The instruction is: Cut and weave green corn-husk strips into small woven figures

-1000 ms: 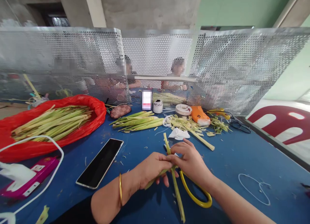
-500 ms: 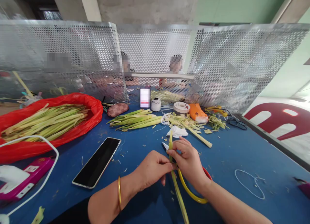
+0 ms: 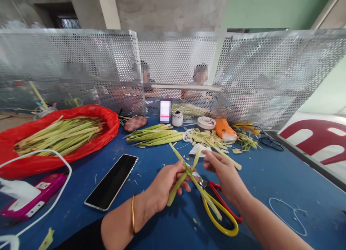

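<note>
Strips [image 3: 188, 172], already crossed, four ends left loose, sit pinched in your left hand [image 3: 169, 181]; your right hand [image 3: 225, 172], seemingly empty, hovers loosely curled near one end.

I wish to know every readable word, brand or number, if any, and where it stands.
No text is readable.
Lit screen: blurred.
Round white container: dark marks, too small.
White roll: red mark, unclear.
Orange packet: dark mark, too small.
Red shape, right: no clear word.
</note>
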### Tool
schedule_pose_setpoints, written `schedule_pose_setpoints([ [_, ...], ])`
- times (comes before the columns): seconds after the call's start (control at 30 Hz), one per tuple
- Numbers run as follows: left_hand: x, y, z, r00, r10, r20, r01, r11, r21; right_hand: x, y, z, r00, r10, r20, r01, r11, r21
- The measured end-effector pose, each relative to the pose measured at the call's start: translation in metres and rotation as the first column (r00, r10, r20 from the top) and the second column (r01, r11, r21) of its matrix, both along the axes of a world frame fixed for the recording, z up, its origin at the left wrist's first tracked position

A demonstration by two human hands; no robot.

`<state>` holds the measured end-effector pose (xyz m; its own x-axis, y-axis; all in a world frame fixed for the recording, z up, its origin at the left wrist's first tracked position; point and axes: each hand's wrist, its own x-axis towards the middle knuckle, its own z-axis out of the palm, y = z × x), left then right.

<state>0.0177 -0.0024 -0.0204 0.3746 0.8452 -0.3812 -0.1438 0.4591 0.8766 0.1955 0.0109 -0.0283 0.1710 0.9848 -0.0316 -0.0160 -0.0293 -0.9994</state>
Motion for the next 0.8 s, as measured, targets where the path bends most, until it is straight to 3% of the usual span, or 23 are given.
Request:
schedule_pose_setpoints([
  [0.1, 0.001, -0.001, -0.001, 0.999, -0.038, -0.005, 0.038, 0.999, 0.011, -0.011, -0.008, 0.0, 0.942, 0.296, -0.157, -0.314, 0.943, -0.106],
  [0.17, 0.001, -0.002, -0.002, 0.997, -0.07, -0.035, 0.07, 0.997, 0.018, -0.017, -0.012, 0.001, 0.917, 0.354, -0.187, -0.374, 0.923, -0.091],
  [0.4, 0.003, -0.008, 0.003, 0.98, -0.122, -0.157, 0.13, 0.991, 0.041, -0.025, -0.018, -0.004, 0.965, 0.225, -0.133, -0.236, 0.969, -0.069],
  [0.53, 0.002, -0.008, 0.004, 0.978, -0.142, -0.151, 0.149, 0.988, 0.034, -0.026, -0.018, -0.007, 0.975, 0.179, -0.133, -0.187, 0.981, -0.046],
  [0.67, -0.001, -0.003, -0.001, 0.993, -0.09, 0.075, 0.097, 0.991, -0.088, -0.023, -0.014, -0.001, 0.971, 0.23, -0.07, -0.229, 0.973, 0.017],
  [0.8, -0.005, 0.004, -0.006, 0.929, 0.035, 0.368, 0.02, 0.989, -0.145, -0.023, -0.014, 0.0, 0.935, 0.342, -0.095, -0.337, 0.939, 0.066],
])
